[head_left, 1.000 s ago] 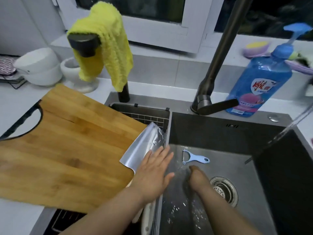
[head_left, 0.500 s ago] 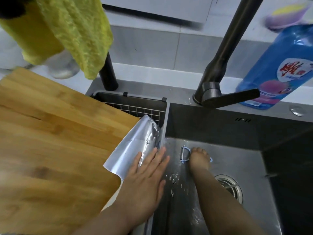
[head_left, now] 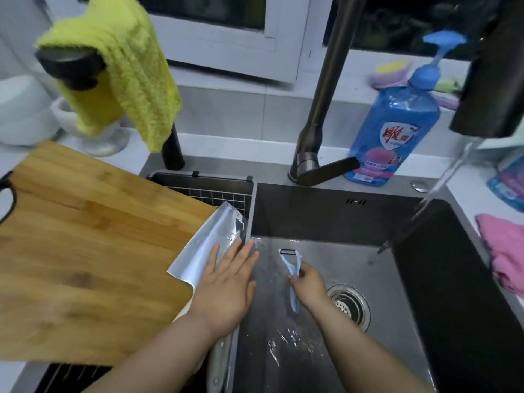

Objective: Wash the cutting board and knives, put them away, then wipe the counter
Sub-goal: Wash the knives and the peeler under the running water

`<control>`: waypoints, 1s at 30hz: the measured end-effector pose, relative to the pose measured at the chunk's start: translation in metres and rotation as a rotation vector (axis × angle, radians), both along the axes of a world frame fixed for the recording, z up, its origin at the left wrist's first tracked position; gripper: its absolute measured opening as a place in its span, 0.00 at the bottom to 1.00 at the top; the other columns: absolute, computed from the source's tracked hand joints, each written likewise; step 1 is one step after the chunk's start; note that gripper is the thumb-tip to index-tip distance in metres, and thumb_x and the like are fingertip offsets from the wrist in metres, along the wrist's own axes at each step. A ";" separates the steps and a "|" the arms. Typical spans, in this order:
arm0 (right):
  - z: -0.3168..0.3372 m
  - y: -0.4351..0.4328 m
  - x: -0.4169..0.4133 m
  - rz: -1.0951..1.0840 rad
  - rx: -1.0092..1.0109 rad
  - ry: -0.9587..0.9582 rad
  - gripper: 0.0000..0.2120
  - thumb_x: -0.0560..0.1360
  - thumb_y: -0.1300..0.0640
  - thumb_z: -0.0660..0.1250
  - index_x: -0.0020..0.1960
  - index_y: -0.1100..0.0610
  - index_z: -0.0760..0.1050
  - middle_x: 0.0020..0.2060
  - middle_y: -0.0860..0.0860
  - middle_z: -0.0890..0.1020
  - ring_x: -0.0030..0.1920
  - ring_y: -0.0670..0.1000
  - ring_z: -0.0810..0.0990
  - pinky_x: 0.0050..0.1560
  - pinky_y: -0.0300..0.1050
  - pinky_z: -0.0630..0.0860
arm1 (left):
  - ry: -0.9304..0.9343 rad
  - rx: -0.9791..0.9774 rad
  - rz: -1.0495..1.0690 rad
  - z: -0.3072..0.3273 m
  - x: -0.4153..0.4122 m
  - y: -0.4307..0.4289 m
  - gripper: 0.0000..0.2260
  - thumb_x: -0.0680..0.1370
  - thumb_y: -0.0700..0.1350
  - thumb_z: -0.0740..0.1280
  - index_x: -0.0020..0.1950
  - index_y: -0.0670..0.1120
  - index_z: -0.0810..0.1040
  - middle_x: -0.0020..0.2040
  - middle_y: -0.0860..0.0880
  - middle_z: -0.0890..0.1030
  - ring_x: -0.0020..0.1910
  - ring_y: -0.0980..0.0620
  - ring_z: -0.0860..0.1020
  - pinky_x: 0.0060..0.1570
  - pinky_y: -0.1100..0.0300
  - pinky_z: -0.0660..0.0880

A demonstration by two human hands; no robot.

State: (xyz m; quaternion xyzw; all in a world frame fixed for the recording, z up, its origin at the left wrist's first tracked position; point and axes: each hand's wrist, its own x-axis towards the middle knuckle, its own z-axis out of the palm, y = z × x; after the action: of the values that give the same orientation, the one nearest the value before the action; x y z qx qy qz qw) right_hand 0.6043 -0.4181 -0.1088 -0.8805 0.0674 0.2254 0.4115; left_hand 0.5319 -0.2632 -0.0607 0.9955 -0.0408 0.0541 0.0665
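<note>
Your left hand (head_left: 224,287), fingers straight, presses the wet cleaver (head_left: 204,251) and could slip onto its edge while your right hand (head_left: 309,285) pinches the peeler (head_left: 292,268).

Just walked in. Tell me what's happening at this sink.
A person is washing up. The right hand grips a blue peeler low in the sink, near the drain. The left hand lies flat on a cleaver blade at the corner of the wooden cutting board, which lies over the left basin. Water streams into the sink's right side.
</note>
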 end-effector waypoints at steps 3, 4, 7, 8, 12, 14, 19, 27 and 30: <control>0.019 -0.016 -0.014 -0.244 0.359 0.148 0.11 0.75 0.73 0.55 0.50 0.69 0.75 0.29 0.51 0.77 0.29 0.48 0.78 0.30 0.31 0.72 | -0.077 -0.036 0.014 0.014 -0.003 -0.018 0.20 0.67 0.49 0.54 0.47 0.45 0.83 0.50 0.48 0.84 0.57 0.45 0.77 0.64 0.55 0.53; 0.024 -0.023 -0.018 -0.326 0.488 0.198 0.10 0.75 0.74 0.55 0.48 0.70 0.75 0.27 0.51 0.79 0.25 0.46 0.79 0.29 0.34 0.75 | -0.112 -0.118 0.016 0.019 -0.004 -0.029 0.19 0.68 0.49 0.55 0.47 0.46 0.83 0.50 0.48 0.83 0.57 0.46 0.74 0.62 0.55 0.56; 0.042 -0.046 -0.027 -0.439 0.712 0.251 0.11 0.76 0.72 0.56 0.38 0.64 0.73 0.21 0.49 0.80 0.22 0.44 0.80 0.23 0.34 0.75 | 0.018 -0.389 0.090 0.036 -0.010 -0.067 0.15 0.77 0.46 0.57 0.61 0.47 0.75 0.61 0.50 0.77 0.62 0.52 0.68 0.61 0.62 0.61; 0.048 -0.054 -0.029 -0.440 0.729 0.242 0.12 0.77 0.70 0.57 0.38 0.63 0.73 0.21 0.49 0.81 0.22 0.44 0.80 0.22 0.34 0.75 | 0.128 -0.505 0.142 0.034 -0.011 -0.080 0.16 0.78 0.46 0.58 0.65 0.47 0.71 0.64 0.51 0.74 0.63 0.52 0.69 0.61 0.63 0.62; 0.067 -0.073 -0.034 -0.437 0.763 0.177 0.11 0.79 0.62 0.58 0.39 0.60 0.73 0.25 0.48 0.82 0.23 0.45 0.79 0.24 0.34 0.75 | 0.451 -0.897 0.256 0.025 -0.010 -0.119 0.07 0.78 0.47 0.60 0.51 0.45 0.75 0.44 0.49 0.82 0.43 0.58 0.80 0.40 0.66 0.71; 0.071 -0.079 -0.036 -0.423 0.745 0.146 0.12 0.79 0.59 0.57 0.39 0.60 0.72 0.32 0.50 0.81 0.29 0.51 0.79 0.31 0.41 0.76 | 0.509 -1.077 0.287 0.027 -0.009 -0.133 0.12 0.79 0.42 0.59 0.36 0.47 0.71 0.22 0.54 0.77 0.20 0.64 0.73 0.26 0.68 0.68; 0.080 -0.091 -0.037 -0.331 0.738 0.188 0.08 0.77 0.69 0.56 0.43 0.65 0.73 0.36 0.55 0.79 0.27 0.49 0.80 0.26 0.37 0.77 | 0.495 -1.205 0.365 0.031 -0.009 -0.147 0.16 0.79 0.38 0.59 0.30 0.45 0.68 0.13 0.54 0.70 0.13 0.61 0.67 0.18 0.71 0.63; 0.085 -0.093 -0.030 -0.307 0.787 0.170 0.11 0.79 0.65 0.55 0.40 0.60 0.71 0.35 0.55 0.79 0.33 0.51 0.79 0.36 0.42 0.77 | 0.494 -1.240 0.378 0.031 0.000 -0.147 0.15 0.78 0.38 0.60 0.31 0.45 0.69 0.14 0.53 0.70 0.14 0.61 0.67 0.18 0.70 0.64; 0.081 -0.091 -0.027 -0.298 0.770 0.181 0.10 0.79 0.64 0.56 0.41 0.59 0.71 0.36 0.54 0.80 0.27 0.46 0.81 0.31 0.37 0.78 | 0.498 -1.241 0.373 0.031 0.002 -0.143 0.14 0.78 0.38 0.60 0.32 0.45 0.70 0.14 0.54 0.70 0.14 0.62 0.67 0.19 0.71 0.65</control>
State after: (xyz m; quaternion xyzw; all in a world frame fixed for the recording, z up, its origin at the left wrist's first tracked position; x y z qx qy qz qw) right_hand 0.5769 -0.5093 -0.0281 -0.6196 0.1406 0.2487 0.7311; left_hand 0.5340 -0.4060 -0.0297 0.7465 0.1858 -0.1523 0.6206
